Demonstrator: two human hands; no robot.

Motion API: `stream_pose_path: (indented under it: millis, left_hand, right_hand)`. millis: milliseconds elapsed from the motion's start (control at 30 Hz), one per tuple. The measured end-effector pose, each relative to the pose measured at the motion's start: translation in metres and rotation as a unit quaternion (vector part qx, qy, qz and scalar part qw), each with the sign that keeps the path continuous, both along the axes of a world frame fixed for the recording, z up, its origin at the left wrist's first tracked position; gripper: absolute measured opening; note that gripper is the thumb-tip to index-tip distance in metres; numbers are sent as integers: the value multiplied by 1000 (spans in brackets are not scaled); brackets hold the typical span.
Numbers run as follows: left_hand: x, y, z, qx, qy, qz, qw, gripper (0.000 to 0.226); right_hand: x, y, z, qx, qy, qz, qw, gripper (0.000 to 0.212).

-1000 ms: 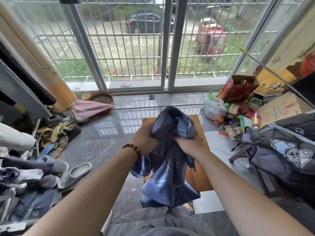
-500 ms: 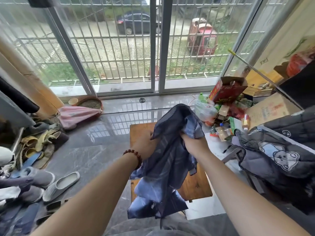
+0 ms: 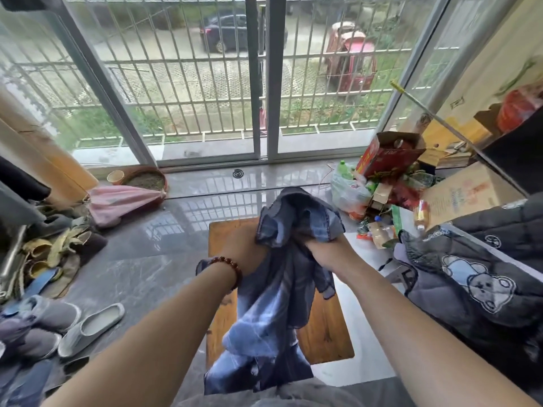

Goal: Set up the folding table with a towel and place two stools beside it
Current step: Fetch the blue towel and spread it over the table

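Both hands grasp a blue towel (image 3: 276, 312) above a small wooden worktop (image 3: 323, 336). The left hand (image 3: 245, 251), with a red bead bracelet (image 3: 232, 265) on its wrist, has its fingers curled into the cloth from the left. The right hand (image 3: 326, 251) is clenched round a bunch of it from the right. The 2 hands are close together, with a fold of towel between them. Above the hands the towel stands up in a crumpled peak; below them it hangs in loose folds in front of the worktop, and its lower edge reaches down to the person's grey trousers. Whether the towel touches the wood cannot be told.

The worktop stands on a glossy grey stone floor (image 3: 141, 259) in front of a barred sliding window. To the left lie a grey slipper (image 3: 91, 327) and a heap of other shoes, and further back a pink cloth (image 3: 123, 201) beside a round basket (image 3: 144, 179) and a cup (image 3: 115, 177). To the right are a white plastic bag (image 3: 346, 192), a red box (image 3: 388, 155), a carton (image 3: 467, 192) and a grey quilted jacket (image 3: 470, 277) with a bear print. Outside stand a dark car (image 3: 232, 32) and a red vehicle (image 3: 349, 63).
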State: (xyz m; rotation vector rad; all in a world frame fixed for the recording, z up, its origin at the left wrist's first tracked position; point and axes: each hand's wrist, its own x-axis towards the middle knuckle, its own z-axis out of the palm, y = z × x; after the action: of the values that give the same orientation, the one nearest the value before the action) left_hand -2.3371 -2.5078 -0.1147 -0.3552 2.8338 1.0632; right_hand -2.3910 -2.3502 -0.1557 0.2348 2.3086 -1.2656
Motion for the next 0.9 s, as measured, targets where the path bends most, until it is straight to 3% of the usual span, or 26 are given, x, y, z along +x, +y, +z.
stream_pose_path:
  millis: [67,100,233,400,500,567,633,700,733,800,833,900]
  left_hand:
    - [-6,1,-4,15,-1,16,1000,31]
    - [-10,2,-6,22,6,16,1000,37]
    - [-19,2,-8,21,17,2,1000,39]
    - [-24,-16,-28,18,-34,-17,999,21]
    - [-21,-13,-19,30,-46,-7,998,12]
    - [-18,-13,-18,60,-54,-4,997,21]
    - [-18,-17,-23,24,-54,-13,998,27]
    - [-19,-22,-27,-45,-71,-7,996,12]
    - [-20,-23,-28,-52,-81,7,995,18]
    - [-21,-22,-29,-32,-86,32,995,29]
    - [-20,-20,-27,-34,-84,39,995,30]
    - [-18,-17,-25,-37,-118,43,991,28]
  right_hand:
    - [-8,1,0,17,-3,30,999,93]
    - [-9,1,7,47,-6,68,997,87]
    - [-14,4,28,133,7,149,980,31]
    - [-29,3,18,111,58,133,983,5]
    - [-38,-1,9,108,69,137,982,25]
    - [-41,-3,7,102,82,128,983,31]
    - [-45,-4,4,84,88,130,984,32]
    - [-47,-4,3,56,68,151,985,21]
    - [-45,-2,6,39,51,169,983,28]
    - [-46,0,-1,37,21,207,977,72]
    - [-44,0,-2,62,12,227,972,76]
    - [-44,-2,-7,116,5,231,966,50]
